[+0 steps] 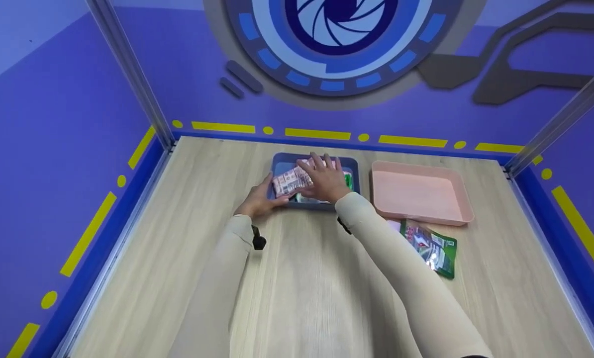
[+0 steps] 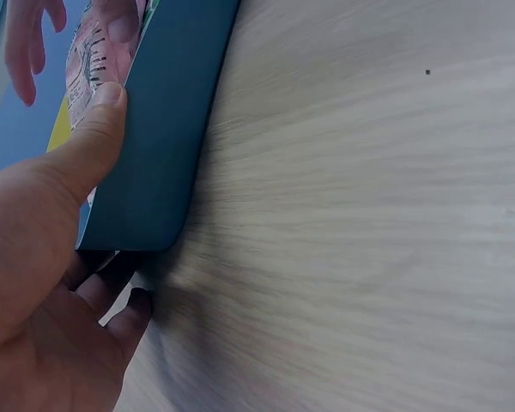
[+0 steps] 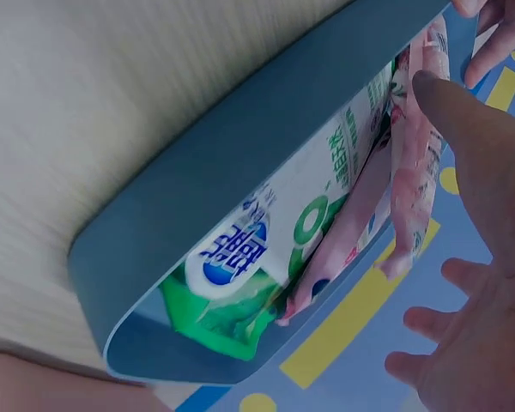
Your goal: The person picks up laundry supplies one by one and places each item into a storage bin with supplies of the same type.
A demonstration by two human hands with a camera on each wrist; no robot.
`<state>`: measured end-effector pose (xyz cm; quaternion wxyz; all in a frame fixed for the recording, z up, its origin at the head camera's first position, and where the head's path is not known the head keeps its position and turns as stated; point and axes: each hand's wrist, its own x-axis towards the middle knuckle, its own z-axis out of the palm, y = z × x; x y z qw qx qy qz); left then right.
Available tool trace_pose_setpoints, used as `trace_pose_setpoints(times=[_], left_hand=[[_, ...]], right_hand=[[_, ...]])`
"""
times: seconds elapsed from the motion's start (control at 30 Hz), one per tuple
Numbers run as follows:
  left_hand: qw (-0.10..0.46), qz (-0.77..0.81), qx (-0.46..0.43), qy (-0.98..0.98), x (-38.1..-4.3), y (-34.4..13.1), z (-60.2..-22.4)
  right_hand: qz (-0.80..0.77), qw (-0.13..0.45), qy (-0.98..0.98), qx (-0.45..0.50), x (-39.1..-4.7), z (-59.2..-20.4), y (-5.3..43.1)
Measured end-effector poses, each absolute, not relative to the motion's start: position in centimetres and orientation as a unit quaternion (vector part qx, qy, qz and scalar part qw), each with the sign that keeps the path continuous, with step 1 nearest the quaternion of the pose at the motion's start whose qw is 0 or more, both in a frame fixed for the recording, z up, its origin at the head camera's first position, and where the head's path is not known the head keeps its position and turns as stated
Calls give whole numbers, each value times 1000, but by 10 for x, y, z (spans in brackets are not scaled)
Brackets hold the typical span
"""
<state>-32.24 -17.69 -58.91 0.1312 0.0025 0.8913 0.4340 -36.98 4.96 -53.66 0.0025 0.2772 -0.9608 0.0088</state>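
A dark blue-grey tray [image 1: 278,160] stands near the back of the table, with several packets in it. On top lies a pink printed packet [image 1: 288,183], slanted toward the tray's left side. Beneath it, the right wrist view shows a white-and-green packet [image 3: 305,202] and another pink packet [image 3: 348,227]. My left hand [image 1: 258,201] holds the tray's front left corner, thumb over the rim and fingers around the outside. My right hand [image 1: 325,181] lies over the upper pink packet with fingers spread, its thumb touching it in the right wrist view.
To the right stands a shallow pink tray [image 1: 416,193]. In front of it lies a green pouch [image 1: 445,253], partly behind my right forearm, beside a pale pink item [image 1: 394,225]. Blue-purple panels and metal posts [image 1: 133,74] bound the wooden table.
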Motion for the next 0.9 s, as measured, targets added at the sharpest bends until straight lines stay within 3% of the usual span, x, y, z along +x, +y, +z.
trace_pose_setpoints(times=[0.2, 0.53, 0.9], left_hand=[[127, 415, 16, 901, -322, -178, -588], [130, 421, 4, 898, -323, -178, -591], [130, 426, 6, 895, -323, -177, -592]], right_hand=[[14, 24, -954, 298, -369, -537, 63], [35, -9, -955, 294, -365, -540, 84], [42, 1, -953, 299, -359, -541, 106]])
